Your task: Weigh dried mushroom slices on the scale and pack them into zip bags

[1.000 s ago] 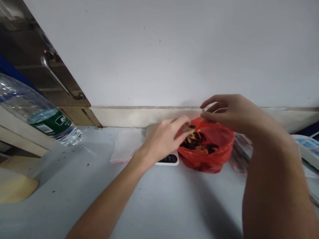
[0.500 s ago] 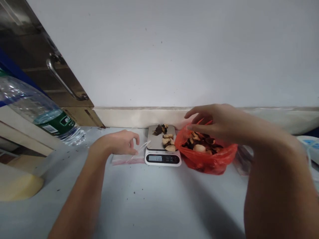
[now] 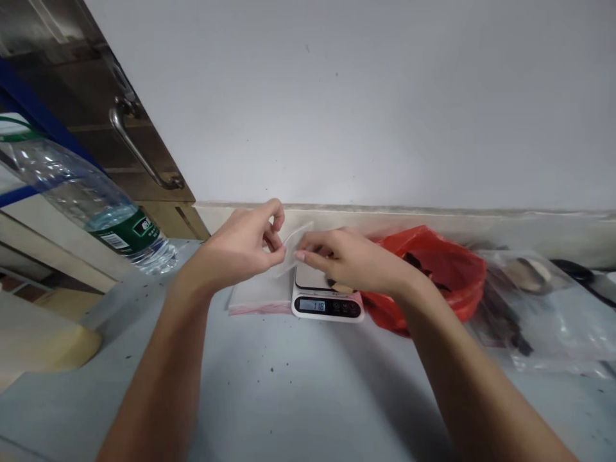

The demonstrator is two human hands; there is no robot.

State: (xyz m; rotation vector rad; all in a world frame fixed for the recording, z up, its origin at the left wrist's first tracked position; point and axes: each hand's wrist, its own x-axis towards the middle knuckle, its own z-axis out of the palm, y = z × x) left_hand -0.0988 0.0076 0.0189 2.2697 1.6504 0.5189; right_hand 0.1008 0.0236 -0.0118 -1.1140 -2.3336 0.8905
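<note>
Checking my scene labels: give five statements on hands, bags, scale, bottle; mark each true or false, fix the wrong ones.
1. The scale stands between the stack of clear bags and the red bag. True.
2. The scale is switched off. False: it shows digits.
3. The small clear bag is between the left hand and the right hand. True.
4. The right hand is inside the red bag. False: it is at the small clear bag.
5. The bottle has a green label. True.

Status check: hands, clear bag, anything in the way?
Left hand and right hand pinching clear bag. Bag raised off the table. Right hand blocks part of scale; red bag beside it.
</note>
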